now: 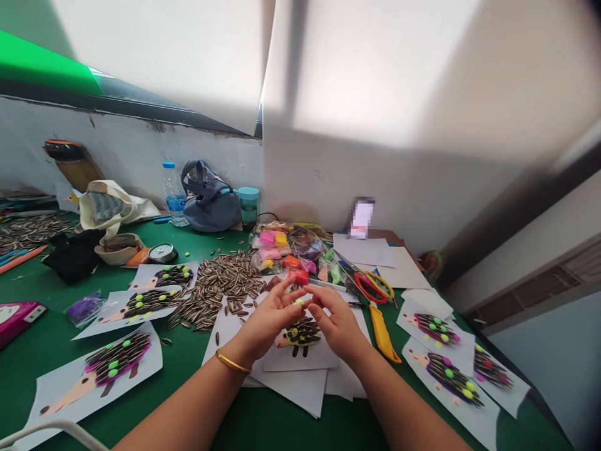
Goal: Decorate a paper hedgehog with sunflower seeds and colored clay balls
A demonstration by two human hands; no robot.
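My left hand [272, 313] and my right hand [335, 316] meet over the middle of the table, fingertips curled in toward each other. Between their fingers is a small lump of yellow-green modelling clay [299, 302], held by both. Just below lies a paper hedgehog picture [300, 335] with dark sunflower-seed spines, yellow-green clay and two dark legs, partly covered by my hands. It rests on a stack of white sheets [300, 391]. A red packet of clay [297, 277] sits just beyond my fingertips.
A heap of sunflower seeds [228, 282] lies to the left, bagged coloured clay [282, 241] behind. Scissors [370, 285] and a yellow utility knife [382, 335] are on the right. More hedgehog pictures [117, 363] lie on both sides. A phone [361, 218] leans against the wall.
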